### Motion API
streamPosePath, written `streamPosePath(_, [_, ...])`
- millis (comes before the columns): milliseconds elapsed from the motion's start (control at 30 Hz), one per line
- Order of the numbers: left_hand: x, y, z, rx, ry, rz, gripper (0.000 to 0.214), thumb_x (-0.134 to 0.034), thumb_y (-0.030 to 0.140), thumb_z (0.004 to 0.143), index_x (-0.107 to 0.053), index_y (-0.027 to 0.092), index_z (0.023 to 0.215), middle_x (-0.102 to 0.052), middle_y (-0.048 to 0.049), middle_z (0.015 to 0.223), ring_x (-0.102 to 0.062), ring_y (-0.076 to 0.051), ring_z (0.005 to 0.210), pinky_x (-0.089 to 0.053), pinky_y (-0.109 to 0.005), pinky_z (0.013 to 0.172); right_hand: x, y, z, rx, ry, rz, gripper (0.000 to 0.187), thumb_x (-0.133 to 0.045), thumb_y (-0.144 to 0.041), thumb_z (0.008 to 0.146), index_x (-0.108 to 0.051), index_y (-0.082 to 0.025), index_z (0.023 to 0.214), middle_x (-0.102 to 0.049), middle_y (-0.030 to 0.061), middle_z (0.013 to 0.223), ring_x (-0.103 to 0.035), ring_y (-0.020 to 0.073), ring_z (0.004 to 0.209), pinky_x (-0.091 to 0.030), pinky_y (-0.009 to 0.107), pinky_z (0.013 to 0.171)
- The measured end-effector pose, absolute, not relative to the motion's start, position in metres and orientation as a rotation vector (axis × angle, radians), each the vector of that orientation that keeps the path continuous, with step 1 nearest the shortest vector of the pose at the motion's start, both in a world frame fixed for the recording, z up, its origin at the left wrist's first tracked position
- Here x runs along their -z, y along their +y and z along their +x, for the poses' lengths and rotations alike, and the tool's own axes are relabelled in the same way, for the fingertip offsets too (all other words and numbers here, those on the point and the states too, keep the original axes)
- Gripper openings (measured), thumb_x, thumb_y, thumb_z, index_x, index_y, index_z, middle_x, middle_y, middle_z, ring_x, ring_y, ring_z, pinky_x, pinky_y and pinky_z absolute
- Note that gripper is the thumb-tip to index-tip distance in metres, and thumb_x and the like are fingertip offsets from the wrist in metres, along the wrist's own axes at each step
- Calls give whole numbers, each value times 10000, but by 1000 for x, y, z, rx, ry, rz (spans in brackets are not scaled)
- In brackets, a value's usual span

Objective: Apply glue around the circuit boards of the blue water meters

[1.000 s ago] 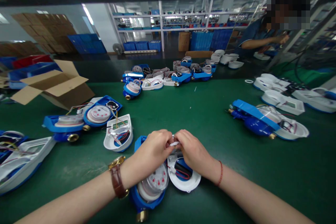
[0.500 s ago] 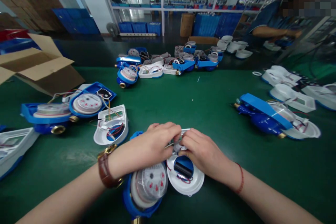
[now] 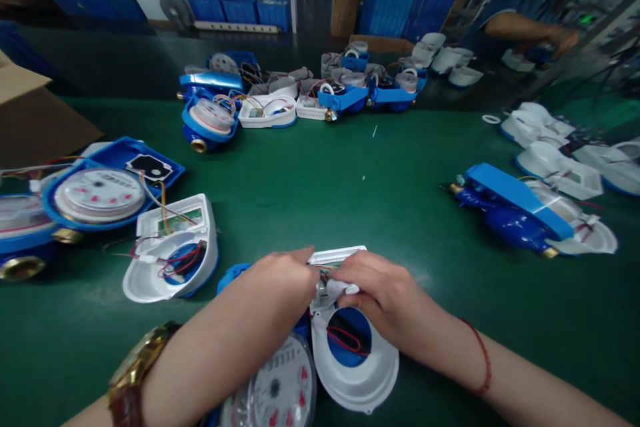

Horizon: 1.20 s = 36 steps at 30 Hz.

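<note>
A blue water meter with a round dial [image 3: 277, 390] lies at the near edge of the green table [image 3: 320, 187]. Beside it sits its opened white cover [image 3: 355, 360], with red and black wires and a dark cylinder inside. My left hand [image 3: 283, 280] and my right hand [image 3: 377, 293] meet above the cover's far end. Both are closed in a pinch on a small white connector [image 3: 340, 288] with thin wires. A brown-strapped watch is on my left wrist and a red string on my right.
Another opened white cover [image 3: 173, 257] and a blue meter [image 3: 100, 193] lie to the left. A blue meter with its cover [image 3: 510, 210] lies to the right. Several more meters [image 3: 280, 97] and white covers [image 3: 555, 160] sit farther back. Another person's arm [image 3: 530, 30] works at the far right.
The view has tipped down and moved closer to the table. My hands have come lower onto the far end of the white cover, still pinching the small connector.
</note>
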State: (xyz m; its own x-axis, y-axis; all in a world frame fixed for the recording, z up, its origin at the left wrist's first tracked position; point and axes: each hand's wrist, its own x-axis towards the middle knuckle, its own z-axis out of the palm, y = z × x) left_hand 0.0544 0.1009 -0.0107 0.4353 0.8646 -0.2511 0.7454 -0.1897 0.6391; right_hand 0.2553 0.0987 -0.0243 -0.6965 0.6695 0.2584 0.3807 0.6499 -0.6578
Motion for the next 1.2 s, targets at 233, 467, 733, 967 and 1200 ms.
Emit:
streamPosePath(233, [23,90,54,-207,1347,1941,281,-535,374,892,-566,172,1085,-581,-69,1111,-580,-183,960,-509,-388,836,20,98,263,-633,-2485,-829,139,-461,-129,923,-580,-168,981,-642,65,848,-589,169,747,-482,303,665])
streamPosePath(467, [20,85,49,-215,1356,1960,297,-540,371,890,-555,173,1111,-572,-74,1133,-575,-190,980,-505,-402,850,22,101,259,-641,-2461,-771,175,-458,-64,890,-583,-159,966,-630,65,803,-564,172,710,-457,303,609])
streamPosePath(733, [14,87,54,-194,1312,2006,83,-555,218,845,-633,209,871,-637,-52,960,-594,-200,927,-471,-386,896,25,96,274,-649,-2432,-765,184,-494,-97,895,-561,-137,1061,-633,74,860,-548,165,732,-457,307,628])
streamPosePath(967, [0,94,57,66,1202,2157,250,-536,33,693,-637,227,813,-665,-49,939,-614,-242,957,-444,-422,957,27,95,280,-697,-2389,-784,182,-509,-104,895,-572,-131,1064,-641,85,865,-559,169,742,-450,313,633])
streamPosePath(1200, [-10,98,62,254,1196,2265,291,-541,4,690,-646,178,899,-664,-90,1042,-632,-262,998,-499,-438,910,26,99,274,-647,-2359,-711,142,-503,-151,917,-594,-96,1010,-629,80,835,-551,157,730,-459,291,648])
